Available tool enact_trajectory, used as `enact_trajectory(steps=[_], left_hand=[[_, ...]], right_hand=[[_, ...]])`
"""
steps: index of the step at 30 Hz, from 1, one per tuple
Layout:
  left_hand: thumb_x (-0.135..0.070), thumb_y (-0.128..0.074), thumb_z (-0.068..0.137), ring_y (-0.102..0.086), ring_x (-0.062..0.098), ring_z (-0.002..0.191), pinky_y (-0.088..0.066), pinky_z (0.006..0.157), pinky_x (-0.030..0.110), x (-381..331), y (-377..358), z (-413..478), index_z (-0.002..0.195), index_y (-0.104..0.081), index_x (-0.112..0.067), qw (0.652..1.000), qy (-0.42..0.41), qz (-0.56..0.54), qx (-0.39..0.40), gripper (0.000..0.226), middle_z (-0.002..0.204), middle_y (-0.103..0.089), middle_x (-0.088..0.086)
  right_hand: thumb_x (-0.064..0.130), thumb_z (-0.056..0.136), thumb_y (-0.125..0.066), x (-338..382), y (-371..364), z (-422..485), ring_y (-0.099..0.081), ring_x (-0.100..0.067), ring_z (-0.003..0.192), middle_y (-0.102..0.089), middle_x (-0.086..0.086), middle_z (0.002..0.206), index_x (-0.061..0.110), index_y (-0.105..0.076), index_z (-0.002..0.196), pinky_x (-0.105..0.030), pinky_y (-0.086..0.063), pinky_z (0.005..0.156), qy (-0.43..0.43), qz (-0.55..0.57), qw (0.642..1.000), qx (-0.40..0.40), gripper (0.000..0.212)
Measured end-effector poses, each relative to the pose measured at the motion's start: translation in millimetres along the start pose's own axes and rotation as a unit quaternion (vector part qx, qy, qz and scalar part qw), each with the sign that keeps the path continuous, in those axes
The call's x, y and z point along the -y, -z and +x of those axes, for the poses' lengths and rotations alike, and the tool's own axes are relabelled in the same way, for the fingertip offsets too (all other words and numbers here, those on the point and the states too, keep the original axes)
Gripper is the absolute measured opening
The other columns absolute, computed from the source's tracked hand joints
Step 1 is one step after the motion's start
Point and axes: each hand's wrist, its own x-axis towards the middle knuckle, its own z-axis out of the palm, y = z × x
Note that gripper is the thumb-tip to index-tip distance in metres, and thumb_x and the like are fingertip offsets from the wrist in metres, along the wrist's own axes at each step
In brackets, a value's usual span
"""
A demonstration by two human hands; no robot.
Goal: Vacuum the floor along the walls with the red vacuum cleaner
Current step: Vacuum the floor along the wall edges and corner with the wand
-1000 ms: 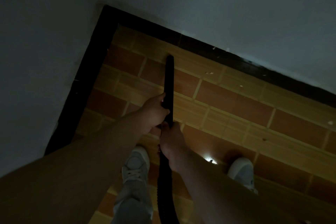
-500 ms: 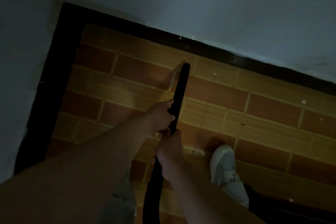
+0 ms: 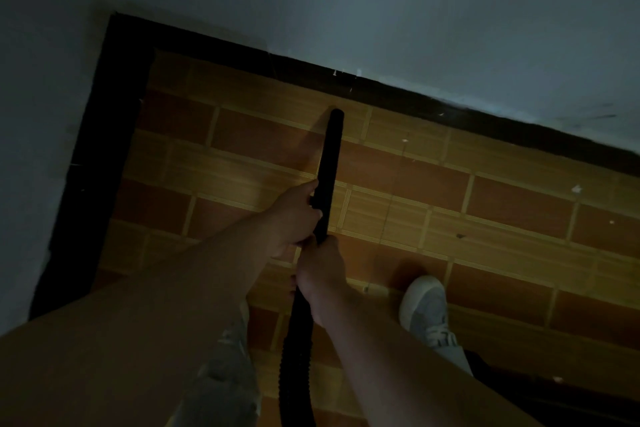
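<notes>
A black vacuum tube (image 3: pixel 330 156) points down at the brick-patterned floor (image 3: pixel 450 191), its tip a short way from the dark skirting (image 3: pixel 398 94) of the far wall. My left hand (image 3: pixel 294 215) grips the tube higher up its rigid part. Just below, my right hand (image 3: pixel 322 267) holds it where the ribbed hose (image 3: pixel 294 367) begins. The hose runs down out of view between my arms. The red vacuum body is not in view.
Two pale walls meet in a corner at upper left, edged with dark skirting (image 3: pixel 104 149). Small white specks (image 3: pixel 576 188) lie on the tiles at right. My right shoe (image 3: pixel 426 308) stands on the floor; my left leg (image 3: pixel 221 374) is below my arms.
The tube tip has shifted right along the far wall, away from the corner. My right foot has stepped right. Both hands keep their grip on the tube.
</notes>
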Motion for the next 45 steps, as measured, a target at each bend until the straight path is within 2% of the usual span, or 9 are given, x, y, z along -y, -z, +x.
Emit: enact_trajectory(steps=[3, 8, 14, 20, 25, 33, 36, 41, 45], left_hand=[[0.007, -0.049, 0.100, -0.059, 0.018, 0.104, -0.052, 0.066, 0.020, 2, 2, 0, 0.157, -0.032, -0.028, 1.000, 0.001, -0.011, -0.018, 0.070, 0.132, -0.057, 0.005], [0.004, -0.051, 0.100, -0.059, 0.006, 0.089, -0.054, 0.075, 0.022, 3, 16, 3, 0.155, -0.036, -0.033, 0.999, 0.000, -0.026, -0.047, 0.068, 0.115, -0.061, -0.005], [0.000, -0.051, 0.102, -0.061, 0.009, 0.086, -0.050, 0.050, 0.020, 2, 45, 0, 0.156, -0.031, -0.036, 0.996, 0.009, -0.058, -0.063, 0.067, 0.112, -0.058, -0.007], [-0.006, -0.055, 0.101, -0.062, 0.018, 0.102, -0.055, 0.065, 0.034, 12, 81, 4, 0.157, -0.028, -0.040, 0.991, 0.032, -0.082, -0.105, 0.071, 0.137, -0.054, -0.003], [-0.004, -0.052, 0.102, -0.063, 0.019, 0.100, -0.052, 0.060, 0.030, 13, 116, 10, 0.157, -0.029, -0.038, 0.987, 0.031, -0.097, -0.124, 0.069, 0.134, -0.058, -0.001], [-0.002, -0.048, 0.102, -0.065, 0.025, 0.094, -0.044, 0.038, 0.020, 21, 172, 18, 0.151, -0.041, -0.031, 0.985, 0.026, -0.076, -0.154, 0.057, 0.127, -0.060, 0.008], [-0.003, -0.047, 0.102, -0.063, 0.020, 0.086, -0.047, 0.040, 0.022, 24, 188, 21, 0.150, -0.040, -0.029, 0.984, 0.025, -0.051, -0.168, 0.055, 0.125, -0.059, 0.006], [-0.004, -0.043, 0.103, -0.063, 0.020, 0.086, -0.052, 0.052, 0.030, 26, 206, 25, 0.141, -0.049, -0.025, 0.984, 0.037, -0.051, -0.166, 0.043, 0.113, -0.063, 0.007], [-0.004, -0.043, 0.103, -0.063, 0.020, 0.087, -0.051, 0.051, 0.029, 25, 212, 25, 0.147, -0.043, -0.030, 0.984, 0.037, -0.062, -0.163, 0.051, 0.120, -0.062, 0.007]], right_hand=[[0.033, 0.105, -0.042, 6, 8, 9, -0.063, -0.023, 0.088, -0.064, -0.008, 0.109, 0.016, -0.048, 0.119, -0.034, -0.051, 0.068, 0.000, -0.030, 1.000, 0.009, 0.022], [0.032, 0.104, -0.038, 19, -6, 13, -0.066, -0.031, 0.096, -0.064, -0.011, 0.112, 0.020, -0.042, 0.128, -0.049, -0.059, 0.085, 0.010, -0.054, 0.998, 0.038, 0.027], [0.042, 0.106, -0.036, 35, -23, 18, -0.062, -0.027, 0.085, -0.062, -0.011, 0.108, 0.019, -0.042, 0.126, -0.042, -0.056, 0.077, 0.031, -0.092, 0.993, 0.062, 0.031], [0.047, 0.104, -0.039, 52, -55, 22, -0.067, -0.034, 0.096, -0.065, -0.014, 0.110, 0.018, -0.044, 0.126, -0.047, -0.058, 0.081, 0.053, -0.146, 0.984, 0.089, 0.036], [0.049, 0.101, -0.040, 69, -87, 24, -0.068, -0.034, 0.093, -0.065, -0.012, 0.110, 0.020, -0.046, 0.125, -0.052, -0.059, 0.084, 0.056, -0.140, 0.982, 0.111, 0.037], [0.042, 0.104, -0.042, 93, -139, 28, -0.061, -0.029, 0.080, -0.066, -0.011, 0.116, 0.014, -0.047, 0.127, -0.041, -0.057, 0.062, 0.081, -0.144, 0.976, 0.140, 0.037], [0.037, 0.105, -0.042, 99, -155, 33, -0.060, -0.029, 0.086, -0.065, -0.017, 0.118, 0.011, -0.051, 0.132, -0.045, -0.058, 0.078, 0.117, -0.161, 0.972, 0.127, 0.038], [0.037, 0.106, -0.041, 105, -172, 35, -0.056, -0.021, 0.063, -0.066, -0.010, 0.114, 0.014, -0.047, 0.128, -0.030, -0.050, 0.053, 0.087, -0.132, 0.976, 0.153, 0.033], [0.036, 0.106, -0.039, 104, -179, 37, -0.059, -0.026, 0.081, -0.063, -0.010, 0.108, 0.010, -0.052, 0.132, -0.041, -0.054, 0.074, 0.135, -0.146, 0.972, 0.126, 0.039]])
